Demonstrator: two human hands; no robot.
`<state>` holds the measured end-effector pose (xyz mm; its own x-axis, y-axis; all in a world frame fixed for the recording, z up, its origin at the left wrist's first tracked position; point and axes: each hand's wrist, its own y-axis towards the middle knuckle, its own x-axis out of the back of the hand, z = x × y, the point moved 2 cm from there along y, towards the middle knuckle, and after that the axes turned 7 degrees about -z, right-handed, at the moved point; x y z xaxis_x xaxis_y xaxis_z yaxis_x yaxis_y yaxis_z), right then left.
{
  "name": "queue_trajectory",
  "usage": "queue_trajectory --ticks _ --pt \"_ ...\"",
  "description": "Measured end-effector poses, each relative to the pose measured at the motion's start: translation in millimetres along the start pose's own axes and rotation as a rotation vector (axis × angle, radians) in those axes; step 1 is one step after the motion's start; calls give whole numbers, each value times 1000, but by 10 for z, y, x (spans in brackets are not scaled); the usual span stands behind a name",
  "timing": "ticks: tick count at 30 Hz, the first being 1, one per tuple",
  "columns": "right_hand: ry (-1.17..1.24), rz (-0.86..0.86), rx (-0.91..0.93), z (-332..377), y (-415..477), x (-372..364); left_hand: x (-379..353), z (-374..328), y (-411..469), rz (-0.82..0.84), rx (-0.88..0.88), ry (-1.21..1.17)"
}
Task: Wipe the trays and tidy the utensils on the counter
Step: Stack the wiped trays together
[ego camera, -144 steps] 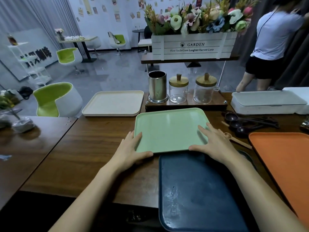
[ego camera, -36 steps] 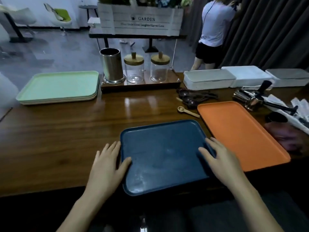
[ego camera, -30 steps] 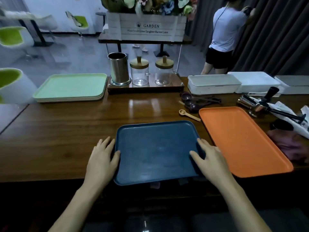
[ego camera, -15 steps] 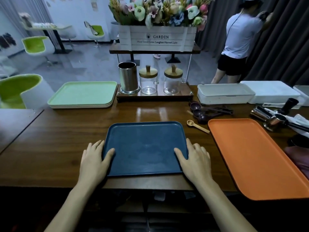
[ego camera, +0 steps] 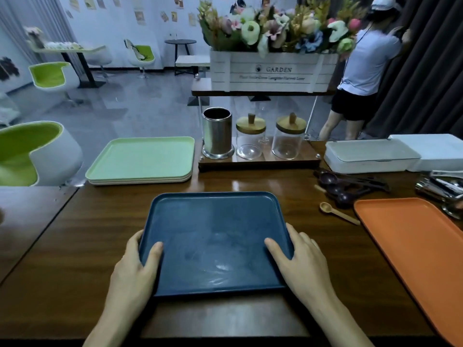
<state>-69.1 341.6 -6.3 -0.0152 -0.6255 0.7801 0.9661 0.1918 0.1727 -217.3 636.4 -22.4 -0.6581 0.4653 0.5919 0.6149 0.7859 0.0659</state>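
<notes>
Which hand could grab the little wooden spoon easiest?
Likely right: the right hand holds the dark blue rectangular tray nearer the small wooden spoon; the left hand holds the opposite edge.

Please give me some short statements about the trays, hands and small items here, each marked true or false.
1. The left hand and the right hand each grip one side of the blue tray. True.
2. The green tray lies on the orange tray. False: it tops a stack at the far left of the counter; the orange tray lies apart at the right.
3. The wooden spoon lies inside the blue tray. False: it lies on the counter, between the blue and orange trays.
4. Both glass jars have their lids on. True.
</notes>
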Motion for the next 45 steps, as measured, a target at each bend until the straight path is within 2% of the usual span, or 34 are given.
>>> queue_trajectory --ticks 5,12,19,24,35,45 --pt "104 -9 25 601 119 -384 522 261 525 -16 15 -30" --pt "96 -3 72 1441 538 -1009 1028 430 1478 -94 -16 -17" --pt "127 8 43 2034 1248 -1468 1053 485 2622 -90 -54 -84" --pt "63 16 23 2324 1691 -1690 914 404 3205 -48 -43 -105" --pt "-101 184 -36 2542 1955 -2067 556 491 3679 69 -33 -20" --pt "-230 186 29 2471 1969 -2208 496 568 3680 98 -71 82"
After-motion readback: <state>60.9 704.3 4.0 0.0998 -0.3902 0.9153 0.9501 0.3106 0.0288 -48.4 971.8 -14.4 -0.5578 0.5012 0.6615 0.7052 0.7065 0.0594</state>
